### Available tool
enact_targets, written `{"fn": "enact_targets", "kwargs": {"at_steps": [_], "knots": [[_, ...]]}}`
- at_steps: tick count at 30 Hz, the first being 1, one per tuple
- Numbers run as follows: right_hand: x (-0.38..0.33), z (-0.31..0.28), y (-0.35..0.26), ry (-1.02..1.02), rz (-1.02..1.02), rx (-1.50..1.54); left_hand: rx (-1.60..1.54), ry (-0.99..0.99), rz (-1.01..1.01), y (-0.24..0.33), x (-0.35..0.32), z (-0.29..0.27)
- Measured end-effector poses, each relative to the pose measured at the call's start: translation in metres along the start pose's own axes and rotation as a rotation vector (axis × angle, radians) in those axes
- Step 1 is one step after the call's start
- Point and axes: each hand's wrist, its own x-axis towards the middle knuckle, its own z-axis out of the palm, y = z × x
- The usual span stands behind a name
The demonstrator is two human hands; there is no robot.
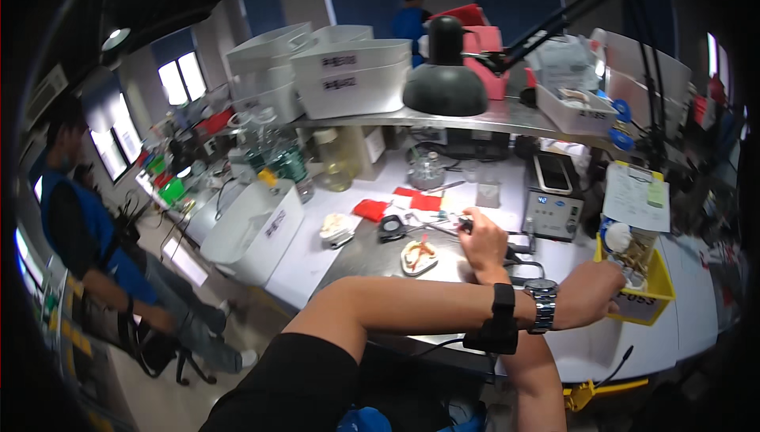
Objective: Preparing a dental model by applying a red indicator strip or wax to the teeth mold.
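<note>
My left arm crosses over my right forearm, with a metal watch on its wrist. My left hand (590,296), its fingers curled and partly hidden, is at the near left side of a yellow bin (659,293) of small parts; what it grips, if anything, does not show. My right hand (484,243) is closed round a pen-like tool (465,225) with a dark grip, above the metal work plate. Just left of this hand lies a plaster dental model (418,258) with red wax on it. A second pale dental model (336,230) stands farther left.
Red wax sheets (370,209), a small black case (391,228) and a glass burner (427,171) lie beyond the models. A control box (552,212) carries a phone (552,173). A black lamp (446,87) overhangs the bench. White tubs (348,83) line the shelf. A person (103,226) stands left.
</note>
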Motion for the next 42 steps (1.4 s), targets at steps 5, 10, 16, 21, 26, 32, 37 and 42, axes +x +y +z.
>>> {"fn": "enact_targets", "kwargs": {"at_steps": [5,10,16,21,26,32,37,42], "knots": [[-0.002,-0.003,-0.005,-0.031,0.039,-0.012,0.122,0.080,0.031,0.049,-0.048,-0.104],[-0.007,0.004,0.009,-0.064,0.046,0.121,0.418,-0.001,0.065,0.102,-0.131,-0.214],[-0.023,0.016,0.023,-0.107,0.104,0.452,0.501,0.038,-0.293,0.146,-0.228,-0.305],[-0.003,0.015,0.003,-0.045,-0.025,-0.108,0.636,0.312,-0.682,0.144,-0.302,-0.361],[-0.003,0.018,0.009,0.006,-0.045,-0.103,0.760,0.438,-0.800,0.114,-0.377,-0.433],[-0.002,0.017,0.003,-0.013,0.007,-0.105,1.070,0.438,-1.017,0.052,-0.469,-0.506],[-0.002,0.019,0.002,-0.038,0.013,-0.100,1.016,0.510,-0.970,-0.036,-0.573,-0.552],[-0.004,0.019,-0.010,-0.073,0.006,-0.083,0.944,0.598,-1.083,-0.120,-0.624,-0.554]]}}
